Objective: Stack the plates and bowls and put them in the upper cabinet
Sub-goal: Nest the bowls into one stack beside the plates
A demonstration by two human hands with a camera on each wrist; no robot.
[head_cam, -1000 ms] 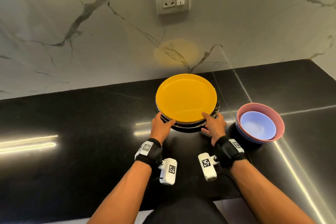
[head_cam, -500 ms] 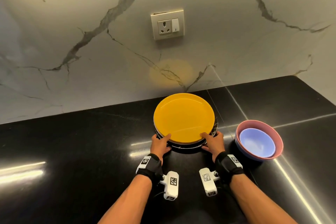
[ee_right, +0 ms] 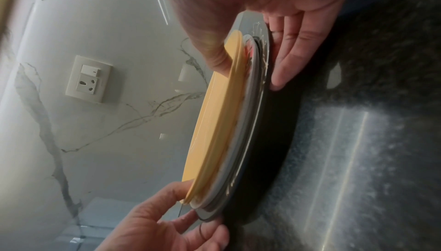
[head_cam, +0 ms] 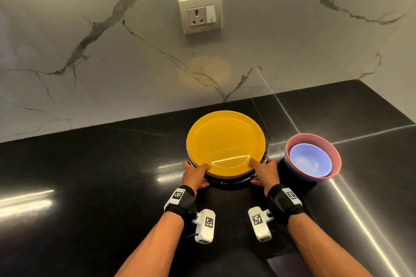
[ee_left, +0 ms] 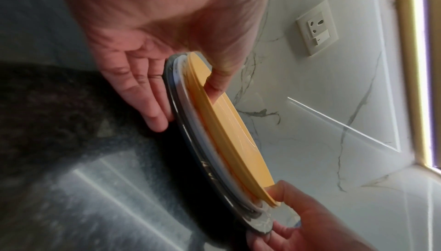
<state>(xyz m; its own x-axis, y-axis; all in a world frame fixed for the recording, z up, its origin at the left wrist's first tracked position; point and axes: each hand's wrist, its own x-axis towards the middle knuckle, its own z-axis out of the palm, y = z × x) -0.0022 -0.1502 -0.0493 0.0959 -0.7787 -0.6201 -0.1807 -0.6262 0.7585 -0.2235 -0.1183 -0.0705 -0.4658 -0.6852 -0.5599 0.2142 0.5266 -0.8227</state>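
A stack of plates [head_cam: 225, 144], a yellow one on top of white and dark ones, is held just above the black counter [head_cam: 90, 175]. My left hand [head_cam: 194, 174] grips its near-left rim, thumb on the yellow plate [ee_left: 229, 126] and fingers [ee_left: 152, 107] under the bottom plate. My right hand [head_cam: 264, 173] grips the near-right rim the same way, thumb on the yellow plate [ee_right: 214, 132] and fingers [ee_right: 286, 62] beneath. Right of the stack stands a pink bowl [head_cam: 331, 155] with a lilac bowl [head_cam: 310, 161] nested inside it.
A marble backsplash rises behind the counter, with a wall socket [head_cam: 200, 14] above the stack. The counter meets a side wall at the far right corner. No cabinet is in view.
Both hands have slid further round the rim, with fingers now under the stack. The head view has tipped upward, so the plates and bowls sit lower in it.
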